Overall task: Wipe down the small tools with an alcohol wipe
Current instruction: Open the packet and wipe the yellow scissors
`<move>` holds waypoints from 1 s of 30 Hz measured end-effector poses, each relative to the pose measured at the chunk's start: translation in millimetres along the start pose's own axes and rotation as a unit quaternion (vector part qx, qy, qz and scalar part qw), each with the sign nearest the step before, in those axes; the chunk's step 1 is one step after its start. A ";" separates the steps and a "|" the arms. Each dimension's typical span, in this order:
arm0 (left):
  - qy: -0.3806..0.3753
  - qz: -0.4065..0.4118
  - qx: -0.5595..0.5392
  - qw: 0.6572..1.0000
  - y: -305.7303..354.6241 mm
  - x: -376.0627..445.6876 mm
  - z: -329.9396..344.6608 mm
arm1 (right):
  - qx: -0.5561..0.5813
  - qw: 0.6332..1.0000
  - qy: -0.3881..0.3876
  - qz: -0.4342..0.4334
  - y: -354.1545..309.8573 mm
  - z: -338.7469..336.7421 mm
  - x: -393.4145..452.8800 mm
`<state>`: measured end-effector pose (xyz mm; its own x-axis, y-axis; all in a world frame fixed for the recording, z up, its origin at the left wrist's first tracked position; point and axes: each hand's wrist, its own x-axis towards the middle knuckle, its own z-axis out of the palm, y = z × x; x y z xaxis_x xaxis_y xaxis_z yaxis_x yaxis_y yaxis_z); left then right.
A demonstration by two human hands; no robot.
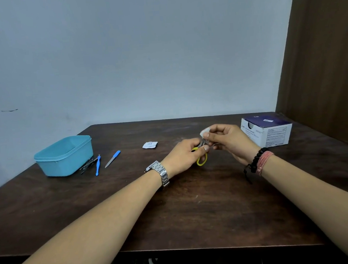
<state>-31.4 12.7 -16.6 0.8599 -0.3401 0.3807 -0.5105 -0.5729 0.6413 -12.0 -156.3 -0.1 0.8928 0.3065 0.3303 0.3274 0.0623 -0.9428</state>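
My left hand (186, 154) grips small scissors with yellow loop handles (202, 160) above the middle of the dark wooden table (174, 214). My right hand (227, 141) pinches a white alcohol wipe (204, 132) around the metal blades, which are mostly hidden by my fingers. A blue-handled nail file (112, 158), a blue cuticle tool (97, 165) and several thin metal tools (87, 164) lie at the left of the table.
A light blue plastic tub (64, 155) stands at the table's left rear. A torn wipe wrapper (150, 145) lies behind my left hand. A white and dark blue box of swabs (266, 130) sits at the right rear, near a brown wooden panel (324, 59).
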 end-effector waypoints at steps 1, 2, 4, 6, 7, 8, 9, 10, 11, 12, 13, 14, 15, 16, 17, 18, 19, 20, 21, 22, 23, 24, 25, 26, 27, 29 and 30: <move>0.000 0.000 -0.001 1.000 -0.2 0.4 0.0 | 0.005 1.000 0.009 -0.003 -0.9 -0.4 0.3; -0.001 0.001 -0.002 1.000 0.0 0.6 -0.2 | 0.012 1.000 0.019 -0.006 -1.5 -1.3 1.1; -0.004 -0.001 -0.003 1.000 -1.1 0.6 -0.4 | 0.011 1.000 0.019 -0.002 -0.8 -1.5 0.8; -0.006 -0.004 -0.001 1.000 -2.1 0.2 0.2 | -0.004 1.000 -0.002 0.010 3.1 1.0 -0.8; -0.005 -0.005 0.000 1.000 -1.8 0.2 0.6 | -0.005 1.000 -0.006 0.012 3.9 1.9 -1.0; -0.001 -0.006 -0.002 1.000 -0.8 0.0 0.5 | 0.000 1.000 -0.002 0.009 3.3 1.8 -0.6; 0.004 -0.006 -0.009 1.000 -0.1 -0.1 0.3 | 0.007 1.000 0.007 0.002 1.7 1.0 0.1; 0.006 -0.006 -0.019 1.000 1.0 -0.4 -0.1 | 0.014 1.000 0.017 -0.005 0.8 -0.8 1.2; 0.007 -0.005 -0.026 1.000 2.0 -0.7 -0.4 | 0.017 1.000 0.020 -0.007 0.1 -2.1 1.7; 0.006 -0.006 -0.032 0.999 2.6 -1.2 -0.5 | 0.015 1.000 0.016 -0.004 0.5 -2.5 1.5; 0.003 -0.008 -0.040 0.999 2.5 -1.6 -0.2 | 0.008 1.000 0.007 0.002 1.6 -2.0 0.7; -0.001 -0.010 -0.048 0.999 2.3 -2.0 0.3 | 0.001 1.000 -0.001 0.006 3.0 -1.0 0.3; -0.002 -0.011 -0.056 0.998 1.8 -2.0 0.6 | 0.001 1.000 -0.003 0.007 3.6 0.0 0.2; -0.003 -0.011 -0.064 0.998 1.8 -2.1 0.8 | 0.008 1.000 0.002 0.002 3.1 0.4 0.8; -0.003 -0.013 -0.070 0.997 1.9 -1.8 1.0 | 0.016 1.000 0.012 -0.005 2.2 -0.2 1.7; -0.004 -0.013 -0.074 0.997 2.5 -1.6 0.9 | 0.020 1.000 0.020 -0.011 1.5 -1.3 2.8; -0.006 -0.013 -0.077 0.997 2.9 -1.5 1.0 | 0.021 0.999 0.022 -0.011 1.1 -1.8 3.1; -0.009 -0.013 -0.078 0.997 3.4 -1.6 0.9 | 0.019 1.000 0.015 -0.006 1.9 -1.9 2.9; -0.010 -0.014 -0.078 0.997 3.1 -1.8 0.9 | 0.013 1.000 0.002 0.002 3.2 -1.1 2.0; -0.010 -0.013 -0.078 0.997 2.3 -2.0 0.9 | 0.007 1.000 -0.008 0.009 4.8 -0.3 1.6; -0.009 -0.012 -0.078 0.997 1.3 -1.8 0.8 | 0.005 1.000 -0.012 0.010 5.1 0.3 1.4; -0.009 -0.010 -0.077 0.997 0.5 -1.7 0.7 | 0.008 1.000 -0.009 0.007 4.3 0.2 1.5; -0.010 -0.008 -0.075 0.997 0.1 -1.5 0.6 | 0.017 1.000 -0.002 0.000 2.8 -0.4 1.7; -0.011 -0.006 -0.073 0.997 -0.1 -1.1 0.6 | 0.025 1.000 0.006 -0.007 1.8 -1.6 2.2; -0.012 -0.005 -0.074 0.997 -0.2 -0.9 1.0 | 0.030 0.999 0.008 -0.010 1.5 -2.4 2.2; -0.011 -0.006 -0.073 0.997 -0.4 -0.6 1.3 | 0.025 1.000 -0.003 -0.005 2.5 -1.7 0.8; -0.009 -0.007 -0.072 0.997 -0.7 -0.5 1.2 | 0.018 1.000 -0.012 -0.003 3.4 -0.7 0.3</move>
<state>-31.5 12.4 -18.0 0.8661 -0.3474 0.3595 -0.4920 -0.4653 0.7358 -10.5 -156.6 -3.2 0.8835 0.3278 0.3346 0.3203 0.0982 -0.9422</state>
